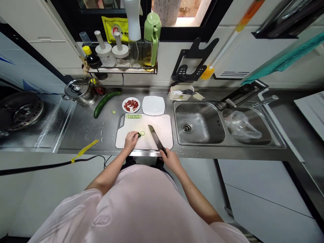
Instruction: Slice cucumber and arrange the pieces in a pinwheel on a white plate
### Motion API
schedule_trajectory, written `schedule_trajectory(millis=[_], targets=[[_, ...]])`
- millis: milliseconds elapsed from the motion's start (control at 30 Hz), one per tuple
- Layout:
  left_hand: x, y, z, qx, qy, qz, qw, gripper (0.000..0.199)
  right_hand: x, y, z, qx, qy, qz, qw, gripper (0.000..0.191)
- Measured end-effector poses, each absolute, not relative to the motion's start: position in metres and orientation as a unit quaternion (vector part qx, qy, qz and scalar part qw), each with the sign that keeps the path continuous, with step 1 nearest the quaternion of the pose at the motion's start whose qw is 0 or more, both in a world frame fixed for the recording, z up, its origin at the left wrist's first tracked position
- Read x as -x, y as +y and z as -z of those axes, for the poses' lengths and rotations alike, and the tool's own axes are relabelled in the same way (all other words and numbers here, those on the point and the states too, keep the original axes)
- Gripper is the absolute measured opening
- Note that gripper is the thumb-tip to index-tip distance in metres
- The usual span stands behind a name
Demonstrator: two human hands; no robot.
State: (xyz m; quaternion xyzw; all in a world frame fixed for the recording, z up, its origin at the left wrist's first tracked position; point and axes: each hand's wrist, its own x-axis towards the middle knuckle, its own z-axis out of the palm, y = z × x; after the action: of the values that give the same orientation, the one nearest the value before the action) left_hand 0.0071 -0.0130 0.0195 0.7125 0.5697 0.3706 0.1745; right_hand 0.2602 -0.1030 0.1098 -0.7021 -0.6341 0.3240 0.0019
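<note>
My left hand [131, 140] is closed around a short piece of cucumber [139, 135] on the white cutting board [159, 123]; most of the piece is hidden by the fingers. Just right of it a single cucumber slice [142, 133] lies flat. My right hand [171, 160] grips the handle of a kitchen knife [156, 137], whose blade points up and left over the board, apart from the slice. A row of overlapping cucumber slices [133, 116] lies along the board's upper left edge.
Behind the board are a plate of chopped red pieces [131, 105] and a white plate [153, 105]. A whole cucumber [106, 102], a stray slice [113, 112] and a steel pot [80, 92] stand left. To the right is a double sink [199, 141] holding a plastic bag [241, 125].
</note>
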Motion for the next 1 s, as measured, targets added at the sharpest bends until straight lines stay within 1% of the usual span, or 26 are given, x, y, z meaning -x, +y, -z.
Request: schedule_trajectory(millis=[133, 267, 433, 567, 767, 1000], targets=[[-0.013, -0.007, -0.031, -0.713, 0.591, -0.345, 0.152, 0.025, -0.261, -0.102, -0.103, 0.707, -0.632, -0.317, 0.019, 0.044], [-0.025, 0.005, -0.044, -0.735, 0.616, -0.25, 0.131, 0.031, -0.258, -0.1, -0.101, 0.708, -0.63, -0.32, 0.01, 0.045], [-0.038, 0.015, -0.049, -0.748, 0.631, -0.168, 0.119, 0.024, -0.256, -0.097, -0.102, 0.708, -0.626, -0.326, -0.005, 0.046], [-0.042, 0.017, -0.046, -0.748, 0.635, -0.156, 0.11, 0.018, -0.257, -0.095, -0.102, 0.713, -0.62, -0.327, -0.012, 0.048], [-0.042, 0.016, -0.043, -0.751, 0.626, -0.166, 0.128, 0.014, -0.259, -0.092, -0.098, 0.717, -0.617, -0.324, -0.013, 0.047], [-0.043, 0.02, -0.045, -0.733, 0.65, -0.147, 0.136, 0.012, -0.26, -0.09, -0.092, 0.712, -0.624, -0.323, -0.009, 0.047]])
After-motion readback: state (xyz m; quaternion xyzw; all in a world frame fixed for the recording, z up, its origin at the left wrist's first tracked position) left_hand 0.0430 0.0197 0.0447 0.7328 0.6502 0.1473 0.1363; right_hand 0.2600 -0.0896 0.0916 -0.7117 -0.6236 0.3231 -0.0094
